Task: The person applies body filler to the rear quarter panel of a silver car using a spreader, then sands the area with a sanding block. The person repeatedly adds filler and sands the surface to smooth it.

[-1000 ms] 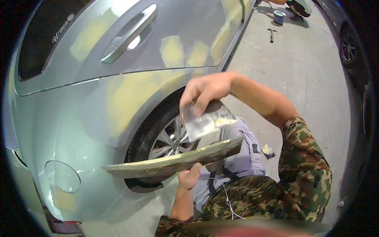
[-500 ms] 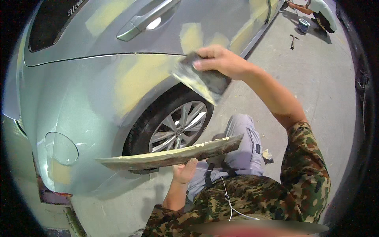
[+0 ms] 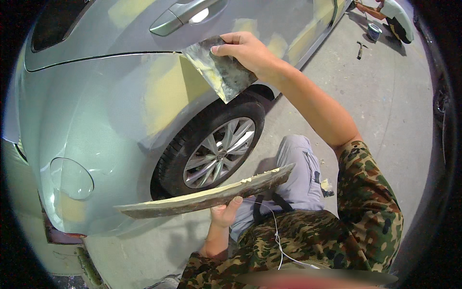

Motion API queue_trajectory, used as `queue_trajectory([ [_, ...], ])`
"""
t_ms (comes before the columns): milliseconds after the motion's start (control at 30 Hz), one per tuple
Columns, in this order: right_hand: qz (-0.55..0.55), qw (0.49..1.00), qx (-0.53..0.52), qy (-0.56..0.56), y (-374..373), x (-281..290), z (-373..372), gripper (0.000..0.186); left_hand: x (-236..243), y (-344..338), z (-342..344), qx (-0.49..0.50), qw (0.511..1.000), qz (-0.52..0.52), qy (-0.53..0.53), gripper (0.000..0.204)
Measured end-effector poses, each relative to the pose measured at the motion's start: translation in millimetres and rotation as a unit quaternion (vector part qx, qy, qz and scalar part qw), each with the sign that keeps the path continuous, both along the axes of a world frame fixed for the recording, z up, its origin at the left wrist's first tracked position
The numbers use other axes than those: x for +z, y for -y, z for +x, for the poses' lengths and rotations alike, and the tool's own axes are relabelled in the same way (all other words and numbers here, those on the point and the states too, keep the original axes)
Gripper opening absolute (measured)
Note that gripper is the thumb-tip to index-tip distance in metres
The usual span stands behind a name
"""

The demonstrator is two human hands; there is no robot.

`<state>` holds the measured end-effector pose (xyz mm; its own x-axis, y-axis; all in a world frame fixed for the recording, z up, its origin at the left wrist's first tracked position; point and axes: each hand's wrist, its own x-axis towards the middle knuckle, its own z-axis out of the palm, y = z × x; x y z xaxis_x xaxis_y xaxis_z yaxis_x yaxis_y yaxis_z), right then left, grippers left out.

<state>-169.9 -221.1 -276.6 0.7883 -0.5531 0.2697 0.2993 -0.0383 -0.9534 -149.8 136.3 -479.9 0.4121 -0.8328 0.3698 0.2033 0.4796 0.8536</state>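
Note:
My right hand [image 3: 240, 55] grips a thin metal spreader [image 3: 219, 79] smeared with pale yellow paste, held over the silver car's rear panel [image 3: 118, 91] above the wheel; whether it touches cannot be told. My left hand [image 3: 224, 216] pinches the underside of a long, dark board [image 3: 202, 195] with yellow paste along its top, held level low in front of the wheel [image 3: 219, 153]. The panel has yellow and grey patches, and the door handle [image 3: 178, 14] is just beyond the spreader.
A hammer [image 3: 360, 49] and a blue tub [image 3: 373, 32] lie on the concrete floor at the upper right. Beside them another person [image 3: 397, 21] crouches at the car. A crumpled scrap [image 3: 327, 188] lies by my leg. A dark car [image 3: 439, 101] stands at the right edge.
My right hand with the spreader has risen from above the board, up and to the left toward the car's panel. My left hand and board have barely moved.

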Motion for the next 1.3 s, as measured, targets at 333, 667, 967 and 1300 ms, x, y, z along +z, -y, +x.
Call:
queue_trajectory([
  [333,0.039,0.999,-0.007,0.006,0.8,5.7,0.4,0.026,0.1,-6.7,-2.4,0.023,0.998,0.03,0.056,0.064],
  [667,0.093,0.995,0.008,0.021,-4.9,12.1,3.0,0.025,15.6,-2.6,-13.8,0.046,0.998,0.015,0.038,0.055],
  [967,-0.309,0.947,0.088,-0.012,-23.1,5.0,-54.3,0.031,-4.5,-16.6,12.0,0.119,0.992,0.039,0.035,0.064],
  [1300,-0.539,0.831,0.138,-0.014,-34.0,-62.7,-114.7,0.02,21.0,2.8,43.8,0.02,0.987,-0.093,-0.131,0.058],
])
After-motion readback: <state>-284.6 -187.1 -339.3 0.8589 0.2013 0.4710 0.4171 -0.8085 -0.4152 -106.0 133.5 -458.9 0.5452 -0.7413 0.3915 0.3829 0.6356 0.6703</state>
